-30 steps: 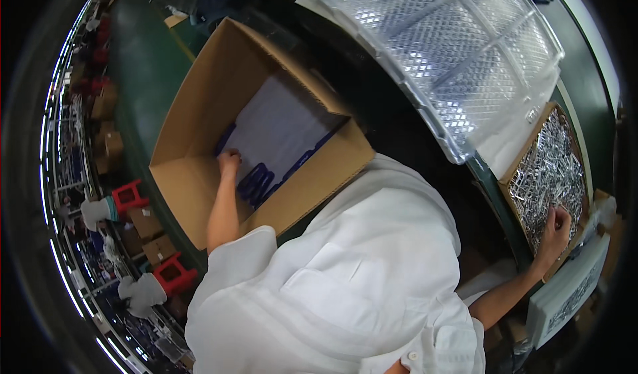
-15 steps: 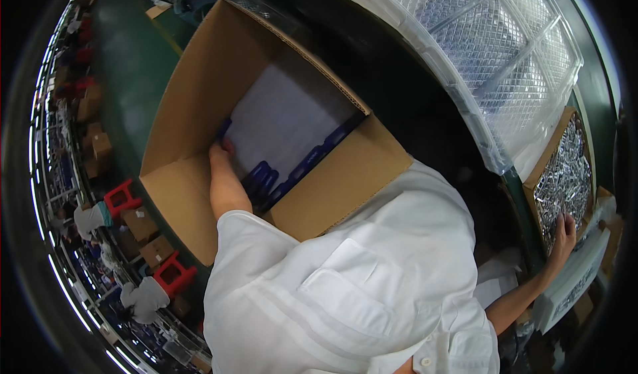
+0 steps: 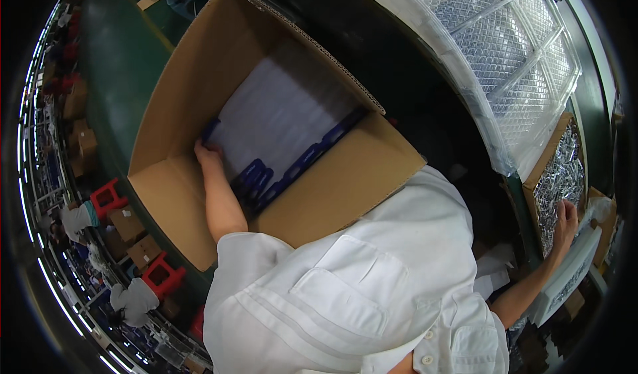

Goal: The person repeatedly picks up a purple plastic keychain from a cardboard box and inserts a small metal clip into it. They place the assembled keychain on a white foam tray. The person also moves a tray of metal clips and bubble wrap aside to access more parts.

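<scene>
Left hand: the left hand [image 3: 207,153] is reaching down into the open cardboard carton [image 3: 179,101], near its left wall, with the bare forearm coming up from the white sleeve [image 3: 256,254].
Left fingers: they are curling over the left edge of the clear-wrapped white stack [image 3: 279,118] inside the carton; the fingertips are hidden behind that edge, so how tightly they are closing cannot be told.
Stack: it is lying tilted in the middle of the carton, resting on a blue plastic tray [image 3: 292,168] whose rim is showing along the stack's lower edge.
Right hand: the right hand [image 3: 566,222] is stretching out to the far right, resting on the lower end of a smaller cardboard box [image 3: 539,175].
Right fingers: they are lying spread and fairly flat, touching the silvery foil-wrapped pieces [image 3: 561,175] filling that box; nothing is showing as gripped between them.
Beside the box: a white rectangular block [image 3: 565,281] is sitting just below the right hand.
Above: a big clear-wrapped bundle of shiny packs [image 3: 505,48] is lying along the top right, well apart from both hands.
Far left: red stools [image 3: 109,198] and small cartons [image 3: 129,224] are standing on the floor.
</scene>
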{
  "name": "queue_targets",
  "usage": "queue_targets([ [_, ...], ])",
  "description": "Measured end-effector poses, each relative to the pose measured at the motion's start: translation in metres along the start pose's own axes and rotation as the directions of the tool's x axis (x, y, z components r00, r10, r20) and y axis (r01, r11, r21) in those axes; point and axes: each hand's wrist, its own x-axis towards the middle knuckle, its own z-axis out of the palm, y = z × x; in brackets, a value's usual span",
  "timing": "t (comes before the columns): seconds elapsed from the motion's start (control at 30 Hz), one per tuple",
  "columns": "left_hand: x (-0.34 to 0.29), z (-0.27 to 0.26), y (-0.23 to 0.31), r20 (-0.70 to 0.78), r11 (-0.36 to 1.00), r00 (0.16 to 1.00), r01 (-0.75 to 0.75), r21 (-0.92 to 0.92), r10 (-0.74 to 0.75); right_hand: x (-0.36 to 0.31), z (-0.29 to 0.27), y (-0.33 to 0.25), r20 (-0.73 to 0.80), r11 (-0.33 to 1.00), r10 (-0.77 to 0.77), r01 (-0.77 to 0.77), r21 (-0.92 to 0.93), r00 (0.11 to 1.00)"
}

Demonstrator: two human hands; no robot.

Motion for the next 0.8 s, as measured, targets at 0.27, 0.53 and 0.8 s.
queue_targets([
  [0.27,-0.090,0.008,0.005,0.246,0.506,0.551,-0.833,0.225,0.798,-0.013,0.009,0.011,-0.096,0.948,0.016,0.016,0.317,0.995],
  [0.53,-0.216,0.050,0.006,0.834,-0.148,0.014,-0.982,0.115,0.552,-0.040,0.005,-0.001,-0.151,0.883,0.157,-0.070,0.465,0.976],
  [0.8,-0.224,0.103,-0.115,0.984,-0.248,0.166,-0.952,0.178,0.069,-0.057,0.011,-0.014,-0.201,0.914,0.125,-0.034,0.404,0.972],
])
